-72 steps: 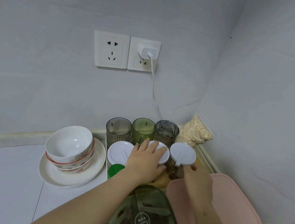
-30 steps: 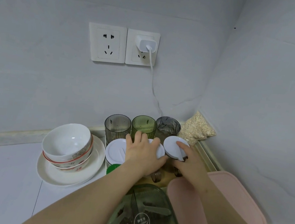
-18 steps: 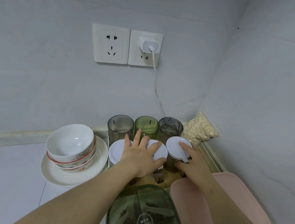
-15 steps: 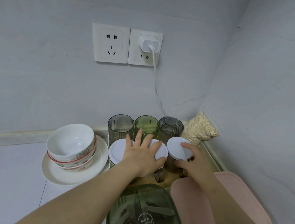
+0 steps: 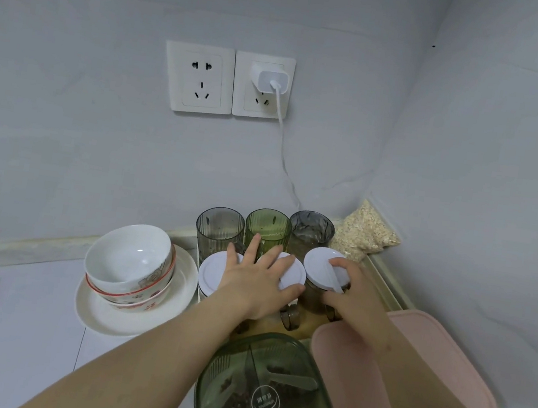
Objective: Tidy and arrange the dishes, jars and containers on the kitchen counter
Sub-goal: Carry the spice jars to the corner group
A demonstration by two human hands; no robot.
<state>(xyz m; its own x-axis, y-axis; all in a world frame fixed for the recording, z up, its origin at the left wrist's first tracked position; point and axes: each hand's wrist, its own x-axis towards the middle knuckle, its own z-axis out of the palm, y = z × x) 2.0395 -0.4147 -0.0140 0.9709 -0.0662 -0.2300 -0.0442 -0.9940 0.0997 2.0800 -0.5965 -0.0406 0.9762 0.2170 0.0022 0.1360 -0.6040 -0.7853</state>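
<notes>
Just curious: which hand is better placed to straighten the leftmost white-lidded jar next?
Probably the left hand: it rests on the middle jar, beside the leftmost jar, while the right hand grips the rightmost jar, farther away.

White-lidded jars (image 5: 322, 268), ribbed grey tumbler (image 5: 219, 228), ribbed green tumbler (image 5: 268, 226); white bowls (image 5: 130, 257) with red rims and printed motifs, cream plate (image 5: 177, 301); translucent green container (image 5: 268, 394), pale pink board (image 5: 426, 374)

Left hand (image 5: 258, 283) lies flat, fingers spread over the middle round white jar lid (image 5: 293, 274). Right hand (image 5: 356, 295) grips the smoky glass jar with a white lid (image 5: 320, 271), thumb on top. Three ribbed glass tumblers (image 5: 268, 226) stand just behind. Stacked white bowls (image 5: 129, 256) sit on a white plate (image 5: 178, 295), left on the bench (image 5: 19, 324). A green see-through divided box (image 5: 268, 394) is nearest.
</notes>
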